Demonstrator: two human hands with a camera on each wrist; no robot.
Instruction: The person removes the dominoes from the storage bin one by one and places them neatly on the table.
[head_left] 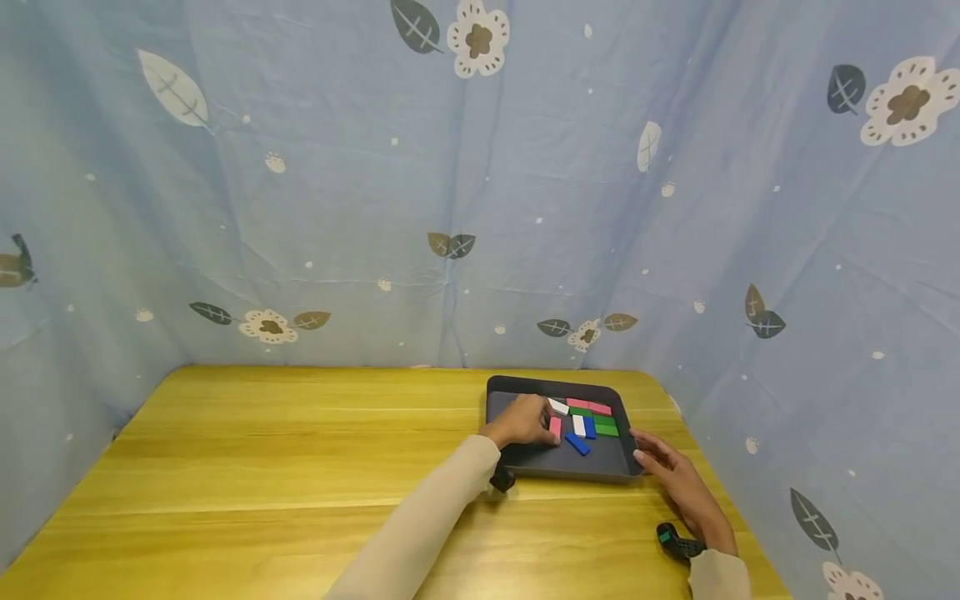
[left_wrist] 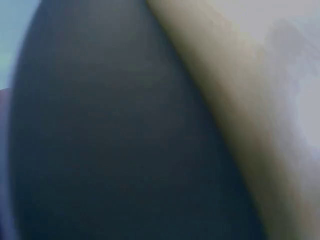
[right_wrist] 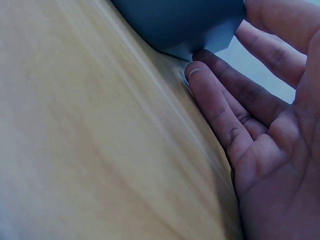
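My left hand [head_left: 523,419] reaches into a dark grey tray [head_left: 555,472], its thumb and fingers pinching a pink block [head_left: 555,427]. Close by lie a white block [head_left: 558,407], another white block [head_left: 578,426], an upright-lying blue block [head_left: 589,427] and a slanted blue block [head_left: 577,443]. Against the tray's right side, my right hand [head_left: 678,482] rests with fingers extended, touching the wall near the front corner. In the right wrist view the fingers [right_wrist: 215,105] look loosely straight beside the tray's corner [right_wrist: 195,30]. A dark blurred surface fills most of the left wrist view.
Pink blocks [head_left: 588,406] and green blocks [head_left: 606,426] lie along the tray's back right. Under the tray is a yellow wooden table [head_left: 300,467]. A blue patterned curtain [head_left: 360,183] hangs behind the table and along its sides.
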